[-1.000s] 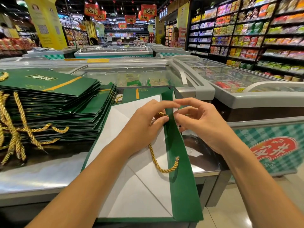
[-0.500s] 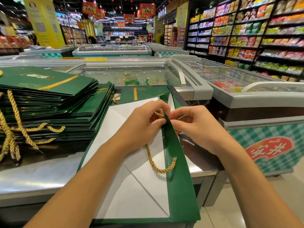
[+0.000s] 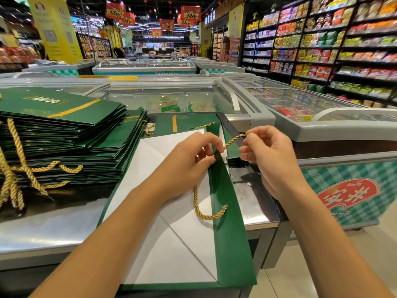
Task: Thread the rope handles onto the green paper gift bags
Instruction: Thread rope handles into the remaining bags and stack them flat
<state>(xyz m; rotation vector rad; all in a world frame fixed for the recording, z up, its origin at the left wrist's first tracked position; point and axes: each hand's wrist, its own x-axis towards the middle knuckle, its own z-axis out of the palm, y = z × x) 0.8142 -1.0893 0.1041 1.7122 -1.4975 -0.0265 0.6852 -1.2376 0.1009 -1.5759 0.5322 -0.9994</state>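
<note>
– Nearest, flat on the steel counter (image 3: 43, 233): one green paper gift bag (image 3: 227, 244), white inside up, green rim strip folded along the right. Light, stiff card by the look; likely to crease if bent hard.

– And the rope handle (image 3: 206, 215)?

– Gold twist, soft and limp, probably a little slick. Threaded through the lower hole in the rim, looped across the white paper, then up toward the upper hole.

– Hands?

– Left hand (image 3: 184, 166) pinching the rim strip at the upper hole, thumb and fingertips closed on the card. Right hand (image 3: 270, 155) pinching the free rope tip between thumb and forefinger, remaining fingers loosely curled. Best taken right at the tip, probably the stiffest part, with the card braced just beside the hole.

– Hard to make out?

– The upper hole itself, hidden behind the left fingertips. Any knot at the lower end: cannot tell. Farther left, a stack of green bags (image 3: 64, 130) with ropes dangling, cut off by the frame edge. Beyond, chest freezers (image 3: 322, 130) and blurred shelves.
</note>
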